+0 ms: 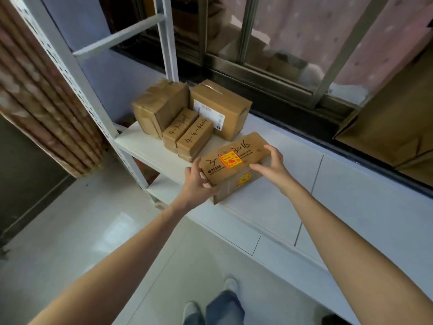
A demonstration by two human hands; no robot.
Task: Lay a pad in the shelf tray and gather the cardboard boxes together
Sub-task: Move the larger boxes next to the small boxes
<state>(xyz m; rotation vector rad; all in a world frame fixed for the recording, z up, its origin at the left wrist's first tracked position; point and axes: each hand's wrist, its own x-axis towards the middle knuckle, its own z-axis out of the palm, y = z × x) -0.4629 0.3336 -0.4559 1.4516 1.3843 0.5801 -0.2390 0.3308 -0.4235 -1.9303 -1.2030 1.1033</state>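
Hands grip the marked cardboard box (pixel 234 158) endwise, left hand (pixel 199 181) and right hand (pixel 271 167) with fingers (pixel 271 150) curled round opposite ends. Its long axis runs between them; the gathered boxes (pixel 187 118) lie just beyond it.

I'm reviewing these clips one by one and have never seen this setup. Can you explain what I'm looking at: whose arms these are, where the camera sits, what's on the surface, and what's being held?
There is no machine here. One wide-angle camera is worn on a person's head and looks forward and down, so the two bare arms reaching in from the bottom are the wearer's own; the feet show at the lower edge. The left hand and right hand grip opposite ends of a cardboard box with an orange sticker and handwritten numbers on top. It sits on, or just above, a white shelf surface beneath a window. Behind it four more boxes stand close together: two small numbered boxes side by side, a taped box to their left, and a box with a white label behind them on the right.
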